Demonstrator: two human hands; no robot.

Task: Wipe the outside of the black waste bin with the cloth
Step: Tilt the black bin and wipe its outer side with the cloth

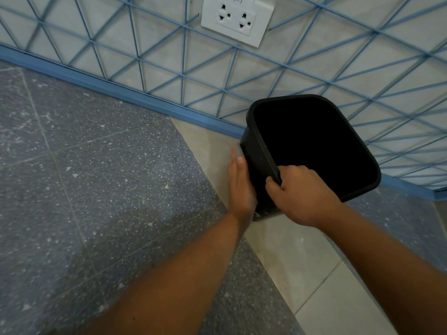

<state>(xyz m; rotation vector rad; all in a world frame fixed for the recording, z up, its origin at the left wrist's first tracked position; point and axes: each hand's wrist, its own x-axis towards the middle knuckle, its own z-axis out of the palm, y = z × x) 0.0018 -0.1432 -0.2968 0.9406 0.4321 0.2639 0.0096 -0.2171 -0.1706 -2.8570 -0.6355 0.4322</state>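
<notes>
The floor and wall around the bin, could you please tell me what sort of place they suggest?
Probably an indoor room or corridor in an office or public building: speckled floor tiles, a blue skirting strip, and a double wall socket above the black bin.

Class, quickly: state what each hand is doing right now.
Left hand: fingers straight, pressing a pale cloth flat against the black waste bin side.
Right hand: gripping the bin's near rim.
</notes>
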